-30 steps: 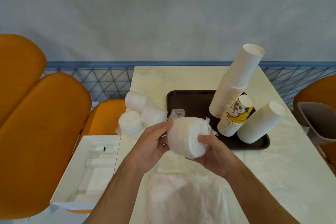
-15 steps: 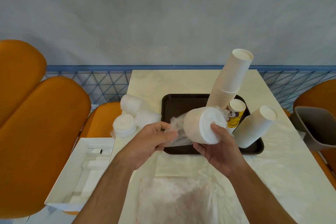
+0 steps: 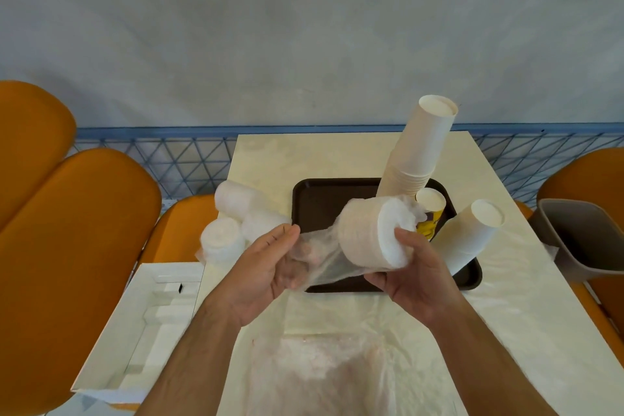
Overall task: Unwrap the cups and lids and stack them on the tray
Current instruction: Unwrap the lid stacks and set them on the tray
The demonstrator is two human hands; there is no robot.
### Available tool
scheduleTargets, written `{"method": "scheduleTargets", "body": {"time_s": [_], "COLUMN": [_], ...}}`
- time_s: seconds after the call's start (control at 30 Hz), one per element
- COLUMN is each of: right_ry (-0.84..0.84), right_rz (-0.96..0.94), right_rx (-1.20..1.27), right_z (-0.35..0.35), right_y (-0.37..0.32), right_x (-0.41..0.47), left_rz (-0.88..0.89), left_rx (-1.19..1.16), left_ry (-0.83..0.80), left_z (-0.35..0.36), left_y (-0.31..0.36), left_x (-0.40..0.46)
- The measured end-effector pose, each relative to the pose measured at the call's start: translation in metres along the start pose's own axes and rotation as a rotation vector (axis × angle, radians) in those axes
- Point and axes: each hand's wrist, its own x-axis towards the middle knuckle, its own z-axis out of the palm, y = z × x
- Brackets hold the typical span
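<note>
Far to the left of the left hand, the orange chairs [image 3: 77,246] run out of view at the picture's edge, and the white box [image 3: 141,324] beside the table is cut off at its lower corner; what lies in it is hard to read, only pale blocks. Just beyond the left hand [image 3: 266,267], three wrapped lid bundles [image 3: 243,223] lie at the table's left edge, one partly over it. The left hand pinches the loose clear wrapper [image 3: 317,260] between thumb and fingers; the film blurs the fingers behind it. The wrapper stretches across to the lid stack [image 3: 371,240], which the right hand [image 3: 415,273] grips from below and at its end, fingers curled round it, over the near rim of the brown tray [image 3: 324,199]. The stack hides the tray's middle and most of the printed yellow cup stack [image 3: 429,213] behind it. Beyond the right hand a tall white cup stack [image 3: 418,152] leans on the tray; right of that hand a shorter cup stack [image 3: 469,236] lies tilted across the tray's right rim. The tray's left half is bare. Below both hands a crumpled plastic bag [image 3: 320,371] covers the table [image 3: 304,155], cut off at the bottom. Far right, a grey bin [image 3: 587,240] runs past the frame.
</note>
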Motion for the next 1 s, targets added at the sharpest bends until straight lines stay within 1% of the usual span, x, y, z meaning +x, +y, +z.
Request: {"method": "scheduleTargets", "body": {"time_s": [0.07,0.17,0.23,0.27,0.3,0.33,0.4,0.43,0.47,0.6,0.7,0.8,0.83,0.9,1.0], "right_ry": [0.021,0.064,0.070,0.063,0.054,0.047,0.043,0.051,0.061,0.071,0.061,0.056,0.061,0.066,0.066], "right_rz": [0.004,-0.019,-0.021,-0.017,-0.012,-0.009,-0.006,-0.006,-0.006,-0.007,0.035,0.091,0.101,0.102,0.066], "right_rx": [0.011,0.028,0.002,-0.014,-0.030,-0.049,-0.097,-0.120,-0.132,-0.093,-0.096,-0.173,-0.196,-0.232,-0.299], "right_z": [0.000,-0.001,-0.001,0.000,0.000,0.001,0.001,0.001,0.000,-0.003,-0.004,-0.006,-0.006,-0.006,-0.006], "right_y": [-0.004,-0.010,-0.012,-0.013,-0.013,-0.014,-0.014,-0.014,-0.014,-0.013,-0.011,-0.011,-0.011,-0.012,-0.014], "right_x": [-0.002,-0.002,-0.002,-0.003,-0.003,-0.004,-0.005,-0.006,-0.006,-0.004,-0.004,-0.006,-0.007,-0.008,-0.007], "left_rz": [-0.100,-0.209,-0.218,-0.176,-0.107,-0.019,0.109,0.137,0.155,0.238,0.320,0.236,0.210,0.141,-0.046], "left_rx": [0.151,0.381,0.465,0.480,0.462,0.395,0.106,-0.044,-0.133,-0.214,-0.236,-0.272,-0.208,0.054,0.393], "left_ry": [-0.046,-0.264,-0.335,-0.329,-0.304,-0.275,-0.186,-0.154,-0.140,-0.231,-0.298,-0.275,-0.264,-0.237,-0.190], "left_z": [-0.003,-0.006,-0.006,-0.006,-0.006,-0.007,-0.009,-0.011,-0.010,-0.006,-0.010,-0.013,-0.013,-0.011,-0.010], "left_y": [0.000,0.006,0.009,0.011,0.010,0.009,0.005,0.004,0.005,0.011,0.011,0.014,0.016,0.021,0.028], "left_x": [-0.002,-0.005,-0.004,-0.004,-0.002,0.000,0.006,0.009,0.010,0.008,0.008,0.008,0.008,0.007,0.008]}}
